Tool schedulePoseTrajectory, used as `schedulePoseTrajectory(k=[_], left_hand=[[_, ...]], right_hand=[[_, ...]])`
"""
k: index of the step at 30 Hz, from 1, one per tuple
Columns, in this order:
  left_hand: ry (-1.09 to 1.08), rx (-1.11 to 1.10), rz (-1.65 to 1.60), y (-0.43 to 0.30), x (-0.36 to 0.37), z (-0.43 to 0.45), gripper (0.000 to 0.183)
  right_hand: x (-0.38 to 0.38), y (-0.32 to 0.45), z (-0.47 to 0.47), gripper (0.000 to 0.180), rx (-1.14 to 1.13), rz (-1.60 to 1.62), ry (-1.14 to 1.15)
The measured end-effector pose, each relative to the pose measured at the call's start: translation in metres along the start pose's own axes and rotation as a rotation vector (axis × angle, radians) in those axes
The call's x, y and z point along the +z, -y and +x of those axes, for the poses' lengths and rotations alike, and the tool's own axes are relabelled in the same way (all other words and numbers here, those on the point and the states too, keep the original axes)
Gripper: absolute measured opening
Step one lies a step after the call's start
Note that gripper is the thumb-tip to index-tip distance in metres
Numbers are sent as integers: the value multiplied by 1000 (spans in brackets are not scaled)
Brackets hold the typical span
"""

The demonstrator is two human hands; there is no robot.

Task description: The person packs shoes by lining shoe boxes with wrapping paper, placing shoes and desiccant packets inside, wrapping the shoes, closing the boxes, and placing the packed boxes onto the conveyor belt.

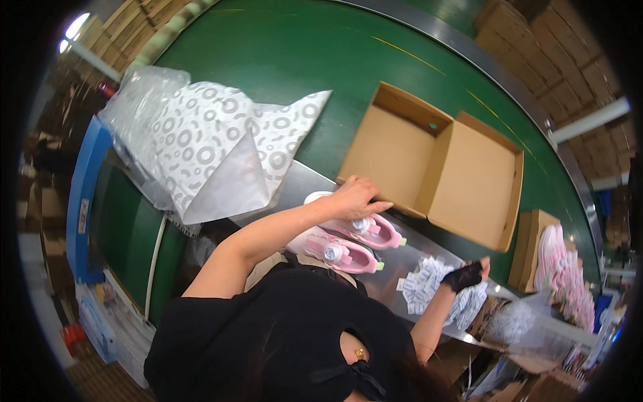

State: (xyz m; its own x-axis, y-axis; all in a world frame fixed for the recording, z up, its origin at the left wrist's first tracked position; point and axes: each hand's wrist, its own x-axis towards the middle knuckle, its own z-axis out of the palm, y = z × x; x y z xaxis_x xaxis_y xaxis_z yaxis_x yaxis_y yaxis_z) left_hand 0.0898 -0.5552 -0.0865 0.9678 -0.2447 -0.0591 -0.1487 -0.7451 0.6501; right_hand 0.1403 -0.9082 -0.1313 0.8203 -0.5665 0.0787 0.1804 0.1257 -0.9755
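Observation:
My left hand (pixel 356 197) rests at the near edge of an open cardboard shoebox (pixel 397 145), thumb and fingers over its rim. Below that hand lie two pink and white shoes (pixel 346 251), side by side, each with a ball of crumpled paper in its opening. My right hand (pixel 469 275), in a black fingerless glove, is raised over a pile of small printed paper packets (pixel 424 286); whether it holds anything cannot be made out. Patterned wrapping paper (pixel 216 145) lies in a stack to the left of the box.
Clear plastic (pixel 145 95) covers the paper stack's left side. A blue plastic frame (pixel 85 201) stands at the left. More pink shoes (pixel 557 271) and a smaller carton (pixel 527 251) sit at the right. A metal ledge (pixel 311 183) edges the green belt (pixel 311 45). Cartons are stacked beyond.

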Motion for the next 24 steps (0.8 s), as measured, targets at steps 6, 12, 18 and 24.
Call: schedulePoseTrajectory(k=[6,12,18,24], left_hand=[[-1005,-105,64,32,-22,-39,40],[-1231,-814,55,118,-51,-102,43],[-950,-620,-78,112,-52,-82,22],[-625,281,471,-29,-50,-14,40]], right_hand=[[106,61,-53,48,-561,-407,319],[187,39,-89,67,-739,-986,986],[215,63,-158,63,-202,-537,1536],[232,71,-132,42,235,-42,1125]])
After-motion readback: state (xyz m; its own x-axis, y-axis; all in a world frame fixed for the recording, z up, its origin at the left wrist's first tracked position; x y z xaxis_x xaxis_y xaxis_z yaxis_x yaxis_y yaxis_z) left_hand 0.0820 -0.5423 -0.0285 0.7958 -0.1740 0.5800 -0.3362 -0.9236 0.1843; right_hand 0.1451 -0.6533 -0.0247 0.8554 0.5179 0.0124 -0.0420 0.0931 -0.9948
